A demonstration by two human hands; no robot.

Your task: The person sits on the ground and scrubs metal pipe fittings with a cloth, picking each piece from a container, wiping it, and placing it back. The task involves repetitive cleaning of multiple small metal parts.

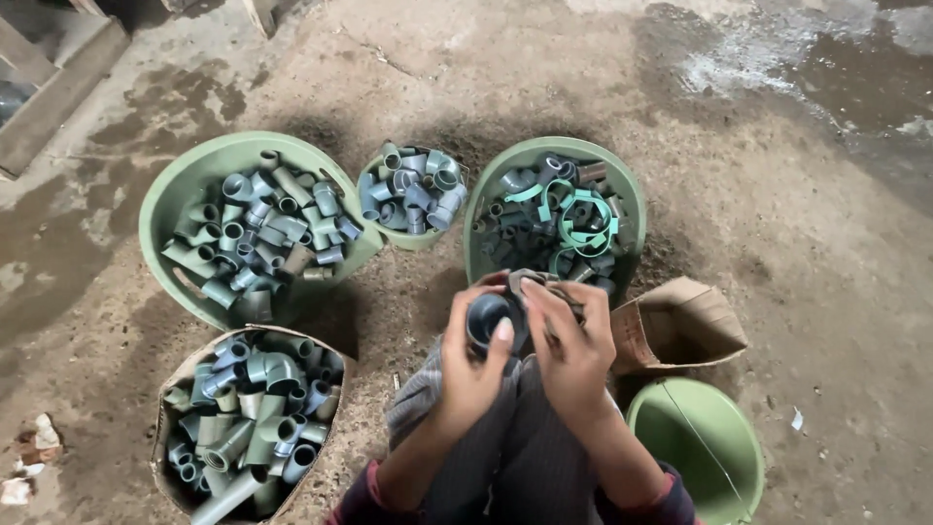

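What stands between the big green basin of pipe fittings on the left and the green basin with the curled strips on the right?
In the head view, a small green bowl of grey fittings stands between the left basin and the right basin.

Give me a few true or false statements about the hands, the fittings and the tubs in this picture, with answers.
1. Both hands, left and right, hold a grey fitting. True.
2. The bucket at lower right is full of fittings. False: it shows none inside.
3. The right tub holds teal strips. True.
4. The cardboard box is heaped with fittings. False: it looks empty.
5. The small tub sits between two larger ones. True.
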